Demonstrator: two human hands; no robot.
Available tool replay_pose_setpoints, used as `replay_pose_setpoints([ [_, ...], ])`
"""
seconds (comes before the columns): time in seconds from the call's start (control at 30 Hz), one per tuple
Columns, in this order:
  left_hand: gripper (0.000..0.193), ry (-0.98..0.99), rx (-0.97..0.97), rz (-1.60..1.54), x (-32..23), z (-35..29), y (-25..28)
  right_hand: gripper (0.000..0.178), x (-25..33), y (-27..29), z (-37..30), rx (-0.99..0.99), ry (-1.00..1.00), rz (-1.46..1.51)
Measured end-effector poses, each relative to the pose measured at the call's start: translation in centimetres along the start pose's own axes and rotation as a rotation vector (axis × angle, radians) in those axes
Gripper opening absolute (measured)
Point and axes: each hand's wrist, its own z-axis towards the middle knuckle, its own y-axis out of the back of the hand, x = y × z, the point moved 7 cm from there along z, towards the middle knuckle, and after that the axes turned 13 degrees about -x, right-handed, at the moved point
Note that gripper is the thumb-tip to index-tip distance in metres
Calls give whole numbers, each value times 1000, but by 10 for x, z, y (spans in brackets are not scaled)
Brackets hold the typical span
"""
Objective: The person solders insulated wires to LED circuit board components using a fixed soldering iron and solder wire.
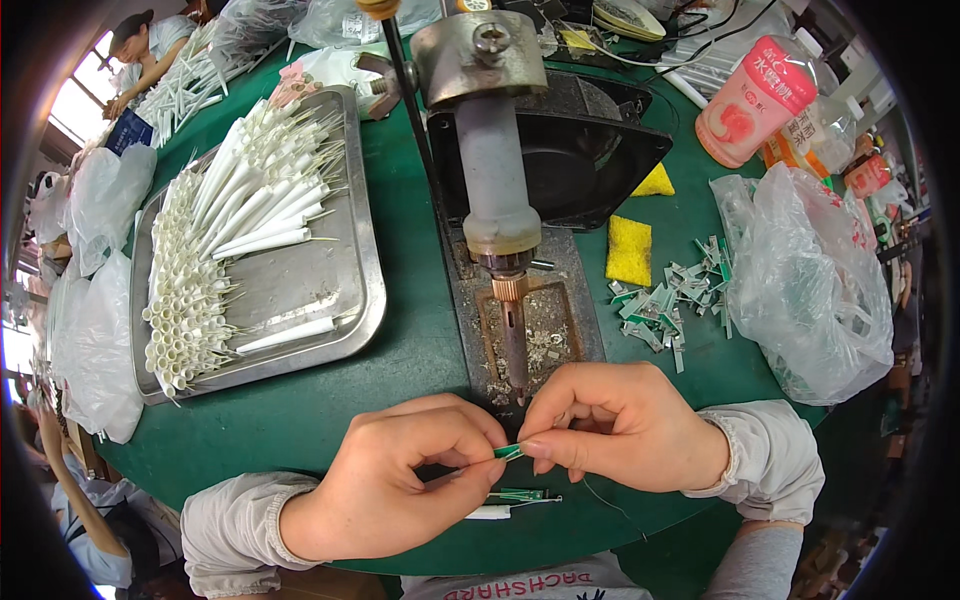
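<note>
Between my hands is a small green circuit board (508, 452), just below the soldering iron's tip. My left hand (405, 475) pinches its left end between thumb and forefinger. At its right end my right hand (622, 428) has thumb and fingertips closed together. A thin wire (612, 503) trails out from under the right hand; where it starts is hidden. On the table under the hands lie another green board (525, 495) and a white tube (488, 513), partly covered by my left hand. The upright soldering iron (514, 345) points down, clamped over a dirty metal base.
A metal tray (372, 280) of white wired tubes (240, 215) stands left. Right of the iron lie yellow sponges (629, 250) and a heap of small green-and-white boards (665, 305). Beyond are a plastic bag (815, 285), a pink bottle (755, 100) and a black fan (575, 140). Other people sit left.
</note>
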Motion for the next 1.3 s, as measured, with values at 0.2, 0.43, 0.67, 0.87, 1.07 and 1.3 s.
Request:
replay_pose_setpoints([
  [0.2, 5, -17, 9, 13, -1, 1, 0, 13, 6, 0, -1, 13, 4, -61],
  [0.43, 5, -30, -60, 26, 0, 8, 6, 5, 7, 22, 2, -137, -128, 172],
  [0.67, 6, -27, -101, -33, -5, 15, 7, 9, 56, 17, -12, -247, 770, -751],
  [0.87, 7, -35, -136, -41, -6, 17, 11, 11, 33, 22, -7, -241, 196, -242],
  [1.07, 7, -82, -125, 4, -10, 17, 9, 12, 35, 12, -9, -364, 452, -257],
  [1.3, 7, -153, -142, 33, -16, 17, 10, 14, 38, 8, -7, -242, 494, -464],
])
